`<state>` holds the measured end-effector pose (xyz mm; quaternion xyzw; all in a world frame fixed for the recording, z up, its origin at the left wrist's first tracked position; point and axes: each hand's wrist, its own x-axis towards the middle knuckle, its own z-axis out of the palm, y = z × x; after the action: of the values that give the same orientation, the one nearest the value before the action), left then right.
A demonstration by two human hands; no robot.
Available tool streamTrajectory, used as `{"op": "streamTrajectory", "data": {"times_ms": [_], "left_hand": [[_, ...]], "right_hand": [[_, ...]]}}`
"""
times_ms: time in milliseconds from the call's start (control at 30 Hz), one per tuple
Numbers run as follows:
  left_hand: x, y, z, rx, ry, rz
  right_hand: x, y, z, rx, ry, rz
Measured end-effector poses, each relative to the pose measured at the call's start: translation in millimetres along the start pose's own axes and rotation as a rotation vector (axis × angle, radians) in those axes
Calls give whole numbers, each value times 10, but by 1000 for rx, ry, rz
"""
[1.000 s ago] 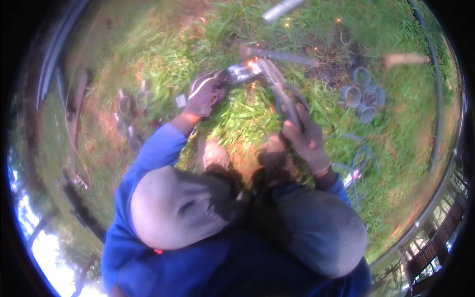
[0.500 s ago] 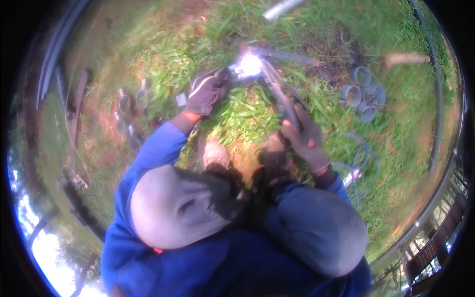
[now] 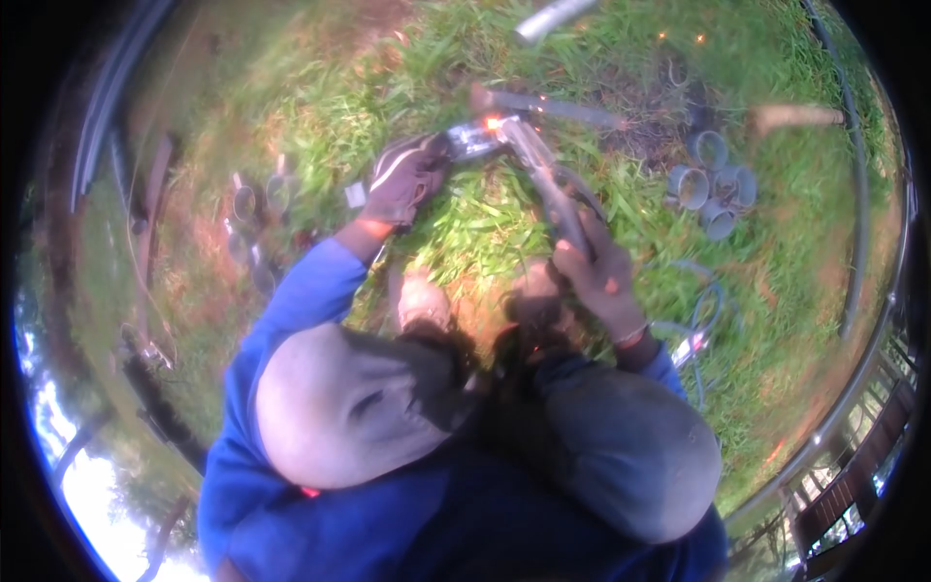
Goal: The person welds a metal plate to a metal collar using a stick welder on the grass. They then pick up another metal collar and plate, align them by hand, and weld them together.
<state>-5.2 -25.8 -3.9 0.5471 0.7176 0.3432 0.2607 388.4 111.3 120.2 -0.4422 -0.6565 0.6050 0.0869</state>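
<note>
green grass (image 3: pixel 485 228) spreads below; the left hand (image 3: pixel 407 179) has fingers curled round a metal piece (image 3: pixel 472 144), the right hand (image 3: pixel 601 272) wraps a long tool (image 3: pixel 561 199) at the piece's glowing end (stray sparks (image 3: pixel 662 36) could scorch the grass).

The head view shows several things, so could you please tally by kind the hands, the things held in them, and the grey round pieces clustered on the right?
Hands (left hand, right hand): 2
Held long tool: 1
Held metal piece: 1
Grey round pieces: 4
Total: 8
</note>
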Motion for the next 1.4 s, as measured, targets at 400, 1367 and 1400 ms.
{"op": "streamTrajectory", "data": {"times_ms": [400,1367,1400], "left_hand": [[-38,-71,70,-108,-10,-85],[42,344,-35,41,27,-130],[36,325,-34,32,22,-138]], "right_hand": [[0,-238,-24,-127,8,-36],[9,-117,-16,-133,64,-49],[12,-115,-14,-133,64,-50]]}}
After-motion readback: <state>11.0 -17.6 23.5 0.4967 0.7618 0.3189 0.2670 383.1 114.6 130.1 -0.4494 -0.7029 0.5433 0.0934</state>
